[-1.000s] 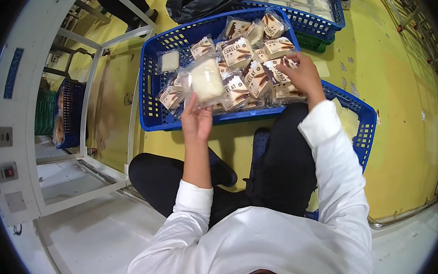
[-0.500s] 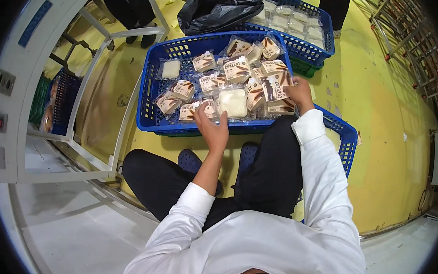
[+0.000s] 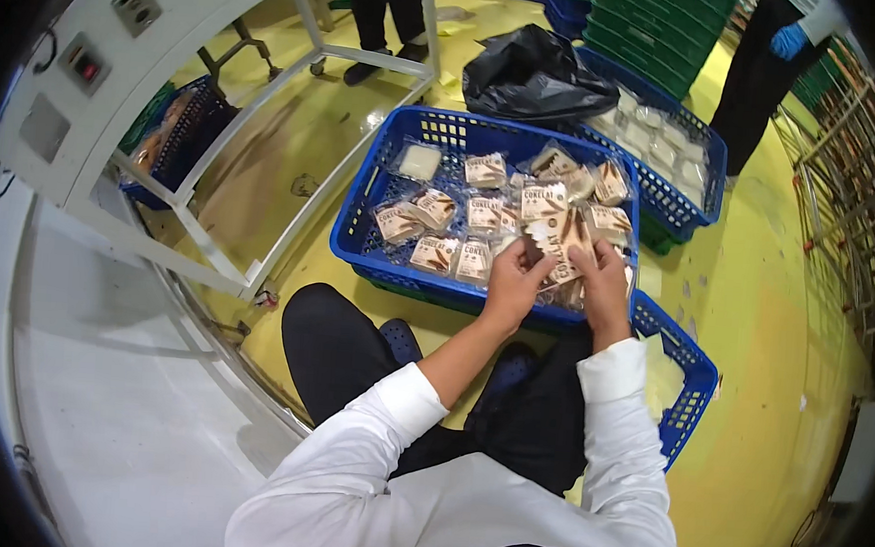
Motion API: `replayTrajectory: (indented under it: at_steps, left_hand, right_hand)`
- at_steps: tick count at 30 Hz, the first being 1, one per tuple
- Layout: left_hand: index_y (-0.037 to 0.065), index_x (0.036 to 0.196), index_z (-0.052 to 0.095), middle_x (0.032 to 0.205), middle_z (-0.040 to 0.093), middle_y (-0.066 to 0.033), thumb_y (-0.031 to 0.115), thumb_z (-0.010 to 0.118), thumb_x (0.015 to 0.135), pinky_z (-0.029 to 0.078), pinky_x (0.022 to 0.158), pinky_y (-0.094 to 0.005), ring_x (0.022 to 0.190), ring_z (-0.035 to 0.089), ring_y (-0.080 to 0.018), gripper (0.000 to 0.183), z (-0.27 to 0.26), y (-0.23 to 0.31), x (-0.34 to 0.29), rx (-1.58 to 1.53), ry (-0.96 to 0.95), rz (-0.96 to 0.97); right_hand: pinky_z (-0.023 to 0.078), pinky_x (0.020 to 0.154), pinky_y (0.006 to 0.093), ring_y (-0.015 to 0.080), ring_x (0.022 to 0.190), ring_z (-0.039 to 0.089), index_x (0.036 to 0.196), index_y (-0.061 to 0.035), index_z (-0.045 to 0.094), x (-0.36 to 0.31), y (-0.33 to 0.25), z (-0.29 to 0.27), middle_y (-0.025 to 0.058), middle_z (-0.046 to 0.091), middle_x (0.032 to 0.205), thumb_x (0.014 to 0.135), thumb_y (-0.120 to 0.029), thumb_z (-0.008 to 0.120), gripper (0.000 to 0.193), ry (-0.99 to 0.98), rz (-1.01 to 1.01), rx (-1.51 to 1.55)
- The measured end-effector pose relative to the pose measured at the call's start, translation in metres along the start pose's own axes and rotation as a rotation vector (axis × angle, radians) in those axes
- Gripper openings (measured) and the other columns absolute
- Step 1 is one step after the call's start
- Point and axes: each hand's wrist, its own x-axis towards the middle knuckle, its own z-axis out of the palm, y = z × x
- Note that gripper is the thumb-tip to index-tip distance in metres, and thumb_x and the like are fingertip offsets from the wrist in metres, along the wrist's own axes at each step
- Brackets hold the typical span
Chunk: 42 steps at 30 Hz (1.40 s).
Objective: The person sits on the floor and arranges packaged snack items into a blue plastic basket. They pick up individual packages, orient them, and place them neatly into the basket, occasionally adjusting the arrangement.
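Cream packet [image 3: 561, 265], left hand [image 3: 513, 286], right hand [image 3: 605, 287] flanking

The left grip [image 3: 515, 283] and right grip [image 3: 605, 284] hold a brown-and-cream label [image 3: 564, 263] over the near right part of a blue basket [image 3: 353, 216] of labelled packets [image 3: 485, 170]. A plain white packet [image 3: 420, 162] lies far left; beyond the basket sit a black bag [image 3: 530, 74] and green crates [image 3: 652, 36].

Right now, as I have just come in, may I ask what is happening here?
A person in a white top holds a brown-and-cream printed piece between the left hand and right hand, above a blue crate. Labelled packets lie in the crate, with a plain white packet near its far left corner. Beyond it lies a black bag.
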Motion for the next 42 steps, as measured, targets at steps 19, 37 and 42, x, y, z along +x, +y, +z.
replayTrajectory:
  at_steps: [19,37,42]
  left_hand:
    - [-0.001,0.111,0.057,0.094,0.068,-0.0066,-0.002,0.070,0.085,0.051,0.070,-0.0245,0.078,0.065,-0.0100,0.029,-0.054,0.031,-0.043,-0.245,0.330,0.248]
    - [-0.001,0.108,0.062,0.095,0.068,-0.0068,-0.007,0.070,0.082,0.053,0.067,-0.0266,0.078,0.066,-0.0140,0.028,-0.045,0.010,-0.047,-0.366,0.406,0.071]
    - [-0.002,0.097,0.066,0.088,0.069,-0.0065,-0.005,0.072,0.082,0.051,0.062,-0.0248,0.070,0.064,-0.0120,0.017,-0.040,0.017,-0.049,-0.364,0.430,0.059]
  right_hand:
    - [0.052,0.065,0.0262,0.0138,0.068,0.064,0.095,0.0033,0.067,-0.037,0.040,0.067,0.0087,0.069,0.082,0.090,-0.011,0.068,0.015,-0.011,0.124,0.285]
    - [0.051,0.063,0.0237,0.0114,0.067,0.063,0.100,0.0061,0.070,-0.048,0.044,0.076,0.0091,0.071,0.083,0.089,-0.009,0.069,0.018,-0.110,0.103,0.155]
    - [0.051,0.063,0.0239,0.0116,0.067,0.063,0.095,0.0054,0.069,-0.045,0.046,0.073,0.0090,0.071,0.082,0.089,-0.009,0.070,0.016,-0.088,0.125,0.112]
